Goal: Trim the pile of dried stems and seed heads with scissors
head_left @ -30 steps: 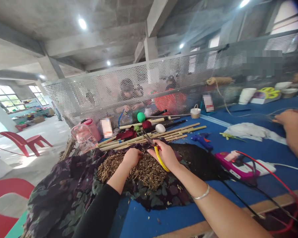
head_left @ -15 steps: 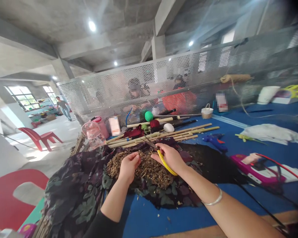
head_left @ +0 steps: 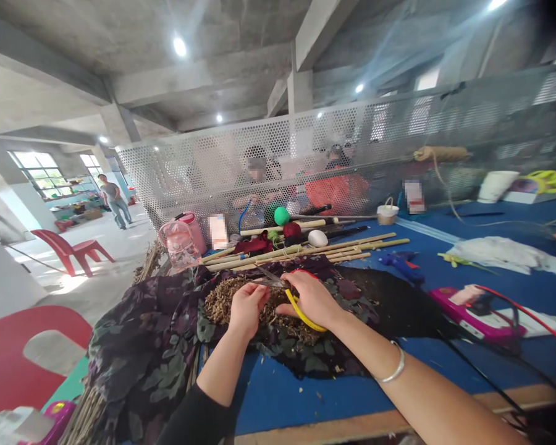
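Note:
A pair of scissors (head_left: 301,309) with yellow handles is in my right hand (head_left: 312,300), its blades parted and pointing left. My left hand (head_left: 249,308) is pinched at the blades; whatever sits between its fingertips is too small to name. Under both hands lies a heap of brown dried plant bits (head_left: 222,300). The heap rests on a dark floral cloth (head_left: 167,334) spread over the blue table (head_left: 269,395).
Behind the heap lie bamboo sticks (head_left: 278,254), a white ball (head_left: 317,238) and a green ball (head_left: 282,216). A blue glue gun (head_left: 403,267) and a magenta power strip (head_left: 463,321) with cables lie to the right. People sit behind a perforated metal screen (head_left: 204,161).
My right hand has brought the scissors left and down, so the blades now reach my left fingertips. The view has shifted slightly. A person in the background has shifted a little.

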`<state>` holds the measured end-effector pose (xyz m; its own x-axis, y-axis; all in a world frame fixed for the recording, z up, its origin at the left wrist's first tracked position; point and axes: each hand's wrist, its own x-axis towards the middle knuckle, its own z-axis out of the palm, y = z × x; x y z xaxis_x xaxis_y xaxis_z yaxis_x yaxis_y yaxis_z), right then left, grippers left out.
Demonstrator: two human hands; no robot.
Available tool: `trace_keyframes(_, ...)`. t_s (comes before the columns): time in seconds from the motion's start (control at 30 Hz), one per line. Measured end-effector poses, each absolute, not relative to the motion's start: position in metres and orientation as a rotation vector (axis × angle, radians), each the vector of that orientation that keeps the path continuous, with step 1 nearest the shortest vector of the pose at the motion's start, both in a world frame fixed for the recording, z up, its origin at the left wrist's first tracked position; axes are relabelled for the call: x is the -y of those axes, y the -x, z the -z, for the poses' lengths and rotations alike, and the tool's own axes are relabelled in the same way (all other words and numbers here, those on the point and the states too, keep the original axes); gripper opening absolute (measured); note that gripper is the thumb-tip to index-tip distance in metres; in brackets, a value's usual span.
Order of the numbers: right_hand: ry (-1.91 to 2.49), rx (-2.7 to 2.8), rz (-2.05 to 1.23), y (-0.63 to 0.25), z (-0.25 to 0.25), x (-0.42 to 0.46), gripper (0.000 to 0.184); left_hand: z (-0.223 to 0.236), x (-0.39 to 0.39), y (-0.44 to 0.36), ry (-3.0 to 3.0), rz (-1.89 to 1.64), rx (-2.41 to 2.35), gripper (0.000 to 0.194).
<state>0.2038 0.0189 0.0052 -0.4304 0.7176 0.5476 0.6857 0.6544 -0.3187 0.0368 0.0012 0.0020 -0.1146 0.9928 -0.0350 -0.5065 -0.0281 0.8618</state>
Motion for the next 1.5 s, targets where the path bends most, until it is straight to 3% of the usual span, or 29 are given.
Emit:
trace_keyframes(0.4,1.072,2.226,0.029,-0.202,-0.007,-0.014,0.06,-0.006,0.003,-0.041,-0.778,-1.422,-0.784,0.028)
trace_keyframes(0.63,1.153,2.303,-0.021,-0.206,-0.007,-0.014,0.049,0.002,0.0,-0.036,-0.862,-1.433,-0.933,0.024)
trace_keyframes(1.07,1.123,2.212,-0.162,-0.2,-0.004,-0.013,0.049,-0.002,0.005,-0.045,-0.829,-1.465,-0.851,0.026)
trace_keyframes(1.3,1.117,2.204,-0.205,-0.199,-0.002,-0.012,0.051,-0.006,0.009,-0.047,-0.711,-1.442,-0.822,0.031)
trace_keyframes(1.5,1.081,2.196,-0.136,-0.196,-0.006,-0.008,0.066,-0.008,0.011,-0.047,-0.742,-1.435,-0.863,0.029)
